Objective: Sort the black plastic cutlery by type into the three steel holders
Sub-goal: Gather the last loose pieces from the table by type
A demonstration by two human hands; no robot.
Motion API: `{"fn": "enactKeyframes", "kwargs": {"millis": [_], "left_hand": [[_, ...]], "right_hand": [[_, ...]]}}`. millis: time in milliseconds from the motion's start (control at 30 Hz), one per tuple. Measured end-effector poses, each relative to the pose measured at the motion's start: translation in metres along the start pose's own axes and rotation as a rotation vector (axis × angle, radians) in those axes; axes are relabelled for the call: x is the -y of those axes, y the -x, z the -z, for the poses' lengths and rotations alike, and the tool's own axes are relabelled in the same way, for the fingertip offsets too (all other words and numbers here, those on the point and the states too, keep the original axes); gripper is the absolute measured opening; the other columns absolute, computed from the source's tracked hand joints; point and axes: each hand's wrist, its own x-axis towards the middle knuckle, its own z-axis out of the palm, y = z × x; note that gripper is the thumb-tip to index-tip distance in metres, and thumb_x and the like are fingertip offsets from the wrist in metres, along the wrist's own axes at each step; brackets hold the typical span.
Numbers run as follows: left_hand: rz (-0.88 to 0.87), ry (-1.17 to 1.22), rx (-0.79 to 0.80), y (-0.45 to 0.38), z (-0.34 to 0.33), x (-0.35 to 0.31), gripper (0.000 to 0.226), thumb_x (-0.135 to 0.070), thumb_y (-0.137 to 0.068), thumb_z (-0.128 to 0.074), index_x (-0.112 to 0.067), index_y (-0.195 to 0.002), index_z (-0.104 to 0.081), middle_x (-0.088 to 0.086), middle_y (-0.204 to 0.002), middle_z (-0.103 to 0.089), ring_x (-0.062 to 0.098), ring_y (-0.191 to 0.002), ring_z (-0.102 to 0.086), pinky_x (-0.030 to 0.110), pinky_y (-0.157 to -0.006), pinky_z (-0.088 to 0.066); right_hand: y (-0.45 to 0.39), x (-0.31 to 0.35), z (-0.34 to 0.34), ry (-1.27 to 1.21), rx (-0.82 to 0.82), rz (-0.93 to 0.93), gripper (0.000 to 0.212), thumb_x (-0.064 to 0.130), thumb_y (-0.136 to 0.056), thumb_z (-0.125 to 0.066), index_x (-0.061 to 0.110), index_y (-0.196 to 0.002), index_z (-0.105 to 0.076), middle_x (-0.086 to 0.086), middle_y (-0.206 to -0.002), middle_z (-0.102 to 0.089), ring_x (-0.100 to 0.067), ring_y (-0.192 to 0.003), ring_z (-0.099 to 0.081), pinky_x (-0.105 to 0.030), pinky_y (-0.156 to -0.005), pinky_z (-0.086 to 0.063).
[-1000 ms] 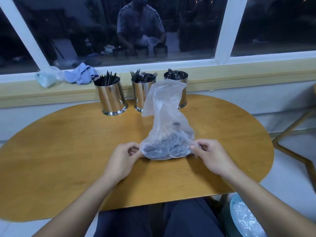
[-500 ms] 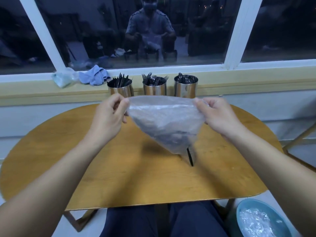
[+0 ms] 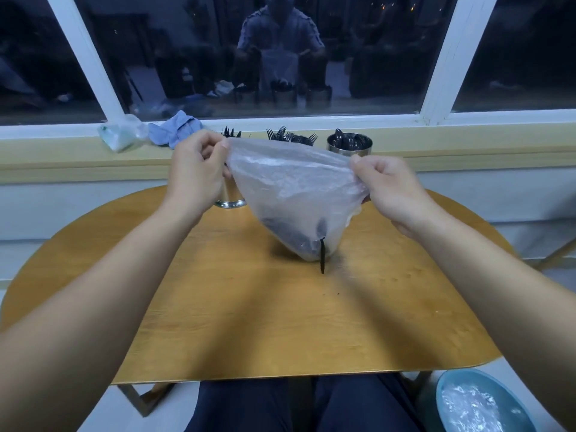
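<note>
A clear plastic bag [image 3: 290,188] hangs above the wooden table [image 3: 249,322], stretched between my hands. My left hand [image 3: 196,176] pinches its left corner and my right hand [image 3: 389,191] grips its right corner. Black plastic cutlery [image 3: 293,235] lies bunched in the bag's low tip, and one black handle [image 3: 322,255] pokes out through the bottom toward the table. Three steel holders stand at the table's far edge: the left holder [image 3: 230,201] mostly hidden by my hand and the bag, the middle one showing only its forks [image 3: 291,137], the right holder [image 3: 349,144] with dark cutlery.
A blue cloth [image 3: 174,129] and a crumpled clear bag [image 3: 120,135] lie on the window sill behind the holders. A blue bin [image 3: 480,400] with plastic inside stands on the floor at lower right. My knees sit under the table's near edge.
Both hands lifted the bag off the table from its bottom corners and hold it raised and spread. A black handle has come through the bag's low tip.
</note>
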Motion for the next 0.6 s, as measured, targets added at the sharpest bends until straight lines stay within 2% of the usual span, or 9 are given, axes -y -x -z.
{"fn": "enactKeyframes", "kwargs": {"millis": [67,133,200,300,400,433,467,533,600], "left_hand": [[0.053,0.001,-0.01,-0.002,0.0,0.007,0.017,-0.024,-0.113,-0.059,-0.014,-0.108,-0.073,0.002,-0.076,-0.069,0.01,-0.066,-0.061,0.036,-0.07,-0.047],[0.085,0.006,0.001,0.004,-0.004,0.01,0.015,-0.022,-0.112,-0.059,-0.017,-0.112,-0.073,0.001,-0.082,-0.071,0.011,-0.072,-0.064,0.04,-0.073,-0.05],[0.089,0.082,0.015,0.016,-0.011,0.009,0.017,-0.03,-0.111,-0.062,-0.019,-0.12,-0.071,-0.001,-0.089,-0.072,0.011,-0.078,-0.065,0.04,-0.075,-0.052],[0.025,0.074,0.08,0.033,-0.025,0.007,0.051,-0.056,-0.099,-0.078,-0.031,-0.14,-0.06,-0.008,-0.118,-0.069,0.002,-0.094,-0.063,0.035,-0.084,-0.054],[-0.122,-0.191,0.237,0.039,-0.041,0.009,0.096,-0.064,-0.082,-0.092,-0.045,-0.16,-0.04,-0.014,-0.158,-0.051,0.002,-0.138,-0.051,0.028,-0.112,-0.044],[-0.158,-0.239,0.277,0.037,-0.049,0.012,0.093,-0.063,-0.082,-0.092,-0.045,-0.159,-0.043,-0.015,-0.157,-0.053,0.004,-0.141,-0.051,0.029,-0.114,-0.044],[-0.178,-0.275,0.292,0.034,-0.056,0.013,0.076,-0.059,-0.085,-0.09,-0.04,-0.15,-0.056,-0.014,-0.144,-0.064,0.007,-0.131,-0.059,0.03,-0.108,-0.049],[-0.125,-0.323,0.273,0.027,-0.068,0.016,0.025,-0.048,-0.095,-0.085,-0.028,-0.105,-0.073,-0.011,-0.094,-0.07,0.014,-0.087,-0.063,0.031,-0.074,-0.049],[-0.057,-0.255,0.252,0.019,-0.073,0.023,0.025,-0.042,-0.103,-0.078,-0.022,-0.089,-0.076,-0.005,-0.079,-0.072,0.02,-0.074,-0.062,0.037,-0.065,-0.045]], "right_hand": [[-0.001,0.008,-0.003,-0.032,-0.004,0.055,0.06,0.048,-0.11,-0.055,0.006,-0.07,-0.04,-0.012,-0.074,-0.032,-0.034,-0.067,-0.029,-0.037,-0.067,-0.029],[-0.008,0.015,-0.009,-0.075,0.006,0.058,0.065,0.048,-0.108,-0.057,-0.005,-0.076,-0.037,-0.013,-0.075,-0.033,-0.043,-0.067,-0.028,-0.04,-0.069,-0.027],[-0.021,0.019,-0.016,-0.081,0.02,0.028,0.068,0.051,-0.102,-0.061,-0.01,-0.08,-0.039,-0.011,-0.078,-0.039,-0.039,-0.065,-0.032,-0.045,-0.065,-0.029],[-0.039,0.025,-0.024,-0.161,0.059,-0.011,0.067,0.05,-0.097,-0.063,-0.014,-0.087,-0.045,-0.012,-0.083,-0.05,-0.027,-0.073,-0.045,-0.047,-0.064,-0.036],[-0.045,0.031,-0.034,-0.23,0.168,0.014,0.061,0.043,-0.101,-0.065,-0.015,-0.091,-0.049,-0.013,-0.086,-0.053,-0.028,-0.079,-0.048,-0.044,-0.075,-0.04],[-0.043,0.032,-0.038,-0.214,0.201,0.027,0.058,0.042,-0.101,-0.065,-0.014,-0.092,-0.053,-0.012,-0.087,-0.052,-0.027,-0.081,-0.048,-0.042,-0.077,-0.042],[-0.041,0.03,-0.041,-0.198,0.225,0.036,0.053,0.041,-0.103,-0.064,-0.012,-0.094,-0.06,-0.012,-0.088,-0.054,-0.026,-0.082,-0.049,-0.04,-0.078,-0.045],[-0.035,0.025,-0.046,-0.204,0.265,0.042,0.043,0.038,-0.105,-0.063,-0.005,-0.103,-0.07,-0.011,-0.092,-0.063,-0.024,-0.087,-0.057,-0.042,-0.084,-0.049],[-0.025,0.017,-0.046,-0.213,0.252,0.035,0.03,0.037,-0.108,-0.064,0.01,-0.106,-0.078,-0.001,-0.096,-0.072,-0.019,-0.094,-0.066,-0.041,-0.09,-0.055]]}}
